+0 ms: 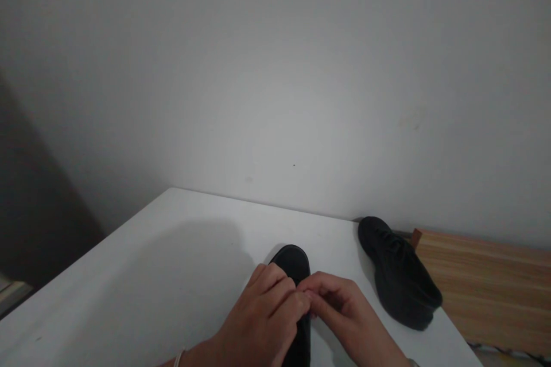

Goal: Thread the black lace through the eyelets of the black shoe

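Note:
A black shoe (pixel 294 260) lies on the white table (pixel 181 275), toe pointing away from me, mostly covered by my hands. My left hand (pixel 262 315) rests over its upper with the fingers curled. My right hand (pixel 344 309) meets it from the right, fingertips pinched together over the shoe's lacing area. What the fingertips grip is hidden. A second black shoe (pixel 398 272) lies on its side at the table's right edge, apart from both hands.
A plain white wall (pixel 275 69) rises right behind the table. A wooden surface (pixel 486 287) adjoins the table on the right. The table's left edge drops to a dark area (pixel 34 229).

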`<state>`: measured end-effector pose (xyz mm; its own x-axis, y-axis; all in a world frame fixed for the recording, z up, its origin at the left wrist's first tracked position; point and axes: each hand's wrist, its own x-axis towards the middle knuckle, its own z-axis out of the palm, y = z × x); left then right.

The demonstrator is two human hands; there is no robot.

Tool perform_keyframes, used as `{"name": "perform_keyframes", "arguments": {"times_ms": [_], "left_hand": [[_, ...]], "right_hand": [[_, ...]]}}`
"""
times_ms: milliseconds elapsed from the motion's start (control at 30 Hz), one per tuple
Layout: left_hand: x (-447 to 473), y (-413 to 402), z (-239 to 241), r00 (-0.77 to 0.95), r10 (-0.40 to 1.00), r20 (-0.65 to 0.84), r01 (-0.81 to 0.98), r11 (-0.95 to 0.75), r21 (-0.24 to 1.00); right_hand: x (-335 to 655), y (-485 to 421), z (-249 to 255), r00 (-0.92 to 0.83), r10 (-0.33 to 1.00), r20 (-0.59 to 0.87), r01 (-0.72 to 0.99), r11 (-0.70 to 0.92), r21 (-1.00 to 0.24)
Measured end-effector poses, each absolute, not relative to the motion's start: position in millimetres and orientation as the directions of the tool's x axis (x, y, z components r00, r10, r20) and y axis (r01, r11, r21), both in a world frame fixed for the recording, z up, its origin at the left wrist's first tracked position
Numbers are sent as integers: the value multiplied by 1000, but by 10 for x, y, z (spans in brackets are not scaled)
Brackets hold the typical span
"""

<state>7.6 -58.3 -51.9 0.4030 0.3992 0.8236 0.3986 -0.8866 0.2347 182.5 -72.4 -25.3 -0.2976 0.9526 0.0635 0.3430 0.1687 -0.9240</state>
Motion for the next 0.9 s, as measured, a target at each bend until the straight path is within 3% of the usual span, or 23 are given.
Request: {"name": "perform_keyframes", "arguments": {"times_ms": [267, 533, 733, 900], "left_hand": [[20, -566, -575, 417, 313, 853, 405, -905, 134], [-4, -544, -580, 415, 315, 854, 387, -910, 147], [-120, -578, -558, 434, 363, 825, 404, -896, 181], [-171, -587, -725, 369, 486, 793, 345, -863, 369]], "right_hand": [[1823, -611, -166, -386, 922, -20, 269, 92, -959], [1827, -555, -52, -484, 875, -2, 352, 192, -916], [1745, -611, -115, -419, 884, 205, 547, 426, -720], [1714, -620, -238, -374, 878, 298, 686, 478, -548]]}}
